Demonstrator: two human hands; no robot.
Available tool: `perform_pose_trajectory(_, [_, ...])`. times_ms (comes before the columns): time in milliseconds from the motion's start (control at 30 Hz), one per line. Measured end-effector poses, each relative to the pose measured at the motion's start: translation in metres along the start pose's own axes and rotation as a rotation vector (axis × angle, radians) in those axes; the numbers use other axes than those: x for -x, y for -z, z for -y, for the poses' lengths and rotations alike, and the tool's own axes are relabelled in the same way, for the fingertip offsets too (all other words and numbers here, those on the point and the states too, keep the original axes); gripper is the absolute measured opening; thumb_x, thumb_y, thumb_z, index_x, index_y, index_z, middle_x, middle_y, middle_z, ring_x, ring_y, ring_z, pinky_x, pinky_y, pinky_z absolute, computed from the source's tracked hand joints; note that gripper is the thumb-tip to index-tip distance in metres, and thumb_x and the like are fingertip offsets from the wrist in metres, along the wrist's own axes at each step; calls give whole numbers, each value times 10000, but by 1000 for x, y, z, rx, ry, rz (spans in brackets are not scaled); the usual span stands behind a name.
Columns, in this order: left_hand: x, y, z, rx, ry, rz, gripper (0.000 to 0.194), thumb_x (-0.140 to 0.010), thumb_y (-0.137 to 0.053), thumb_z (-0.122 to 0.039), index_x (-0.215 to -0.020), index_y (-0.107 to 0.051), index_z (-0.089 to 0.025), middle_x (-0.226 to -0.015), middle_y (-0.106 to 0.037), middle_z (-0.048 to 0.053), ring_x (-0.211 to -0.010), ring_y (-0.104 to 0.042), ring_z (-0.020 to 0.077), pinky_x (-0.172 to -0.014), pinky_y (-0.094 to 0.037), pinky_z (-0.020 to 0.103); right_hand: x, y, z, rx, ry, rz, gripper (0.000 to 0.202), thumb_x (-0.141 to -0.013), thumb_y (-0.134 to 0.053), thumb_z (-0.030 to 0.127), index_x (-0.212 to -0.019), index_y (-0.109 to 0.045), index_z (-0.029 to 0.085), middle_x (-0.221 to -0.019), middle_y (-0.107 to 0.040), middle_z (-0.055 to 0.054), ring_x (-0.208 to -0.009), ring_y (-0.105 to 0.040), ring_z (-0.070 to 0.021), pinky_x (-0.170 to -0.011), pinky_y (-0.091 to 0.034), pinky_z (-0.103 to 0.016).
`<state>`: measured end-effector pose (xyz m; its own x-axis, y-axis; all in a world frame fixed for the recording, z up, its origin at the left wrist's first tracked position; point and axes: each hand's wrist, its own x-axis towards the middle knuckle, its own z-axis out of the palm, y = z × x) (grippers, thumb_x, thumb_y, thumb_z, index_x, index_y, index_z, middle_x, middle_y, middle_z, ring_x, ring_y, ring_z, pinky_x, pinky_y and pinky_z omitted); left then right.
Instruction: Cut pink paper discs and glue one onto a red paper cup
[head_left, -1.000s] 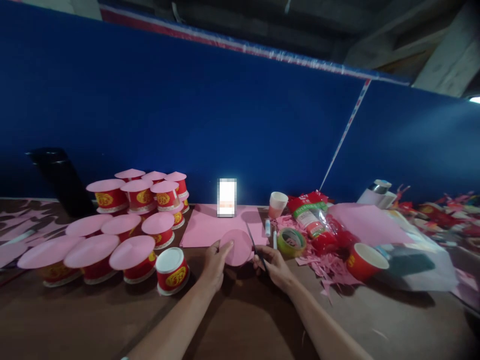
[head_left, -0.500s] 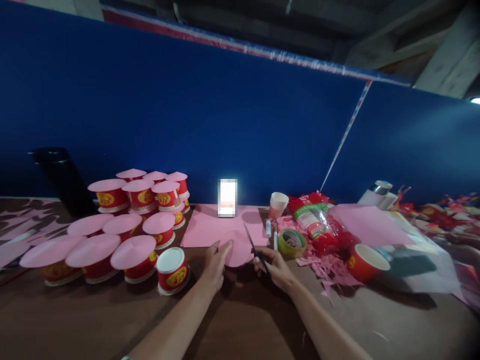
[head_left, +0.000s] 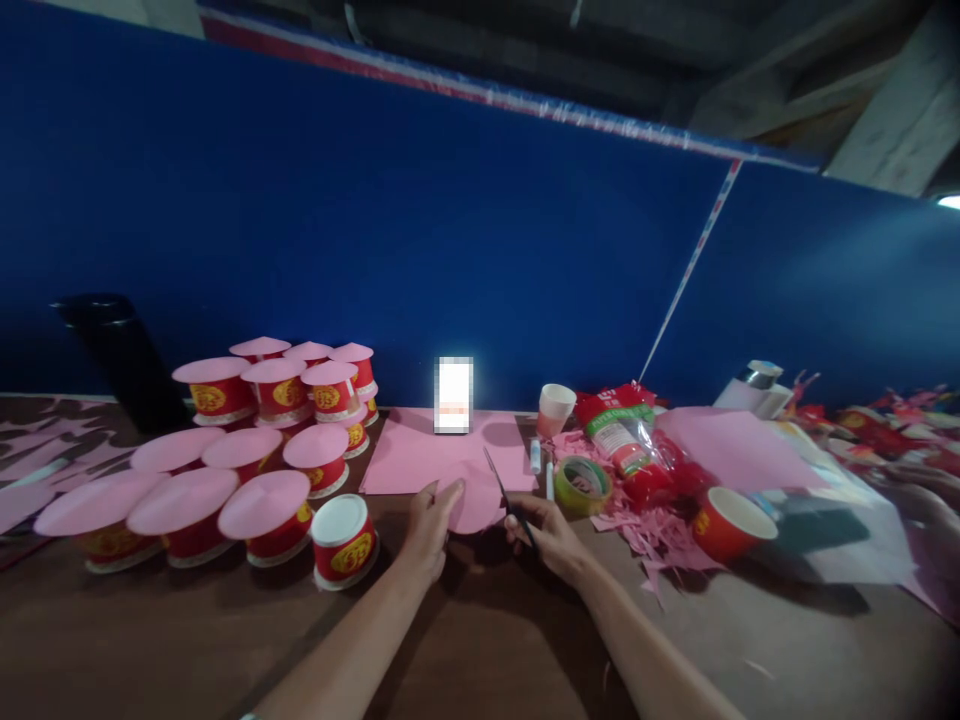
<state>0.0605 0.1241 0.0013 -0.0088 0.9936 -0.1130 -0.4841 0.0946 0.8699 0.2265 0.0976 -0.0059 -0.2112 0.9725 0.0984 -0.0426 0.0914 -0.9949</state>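
Between thumb and fingers, my left hand (head_left: 431, 525) pinches the left edge of a round piece of pink paper (head_left: 478, 500). My right hand (head_left: 551, 538) is closed on a pair of dark scissors (head_left: 508, 498), whose blades point up and away along the paper's right edge. Behind the round piece lies a stack of pink paper sheets (head_left: 390, 455), with a lit phone (head_left: 454, 396) standing on it. To the left of my left hand, a red cup (head_left: 343, 545) sits upside down with its white base up.
Red cups with pink paper tops (head_left: 264, 505) stand in rows at the left, near a black bottle (head_left: 120, 360). On the right are green tape (head_left: 583, 484), paper scraps (head_left: 660, 535), a red packet (head_left: 626, 435) and a red cup on its side (head_left: 733, 528). A blue partition (head_left: 450, 200) rises behind.
The scissors' tips have shifted slightly left along the paper's edge. My left hand keeps its hold on the paper, and the whole view has drifted a little.
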Motion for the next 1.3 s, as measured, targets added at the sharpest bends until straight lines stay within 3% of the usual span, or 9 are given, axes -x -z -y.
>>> perform_pose_trajectory(567, [-2, 2, 3, 0, -11, 14, 333, -620, -687, -348, -824, -634, -90, -660, -671, 71, -572, -615, 162, -534, -475, 241, -1, 3, -2, 80, 11, 19, 410, -686, -660, 399, -985, -627, 119, -556, -504, 26, -455, -426, -61, -413, -361, -172])
perform_pose_trajectory(867, [-2, 5, 6, -62, 2, 14, 356, -644, -660, -363, -886, -617, -106, -661, -662, 60, -555, -610, 166, -497, -473, 249, -2, 2, -7, 66, -12, -56, 447, -680, -665, 390, -1036, -605, 126, -538, -519, 31, -431, -439, -67, -401, -371, -183])
perform_pose_trajectory(1067, [-8, 7, 9, -109, -78, -31, 363, -596, -695, -278, -911, -623, -114, -753, -667, 57, -635, -597, 151, -563, -471, 236, -3, 0, -4, 57, 2, -64, 448, -670, -674, 398, -1018, -612, 122, -539, -516, 30, -452, -444, -72, -422, -379, -191])
perform_pose_trajectory(1300, [-6, 5, 7, -92, -53, -41, 422, -563, -729, -319, -913, -614, -114, -768, -666, 68, -626, -596, 156, -553, -465, 243, -3, -1, 0, 80, 14, -36, 395, -659, -686, 387, -955, -631, 132, -569, -503, 26, -497, -446, -79, -437, -388, -181])
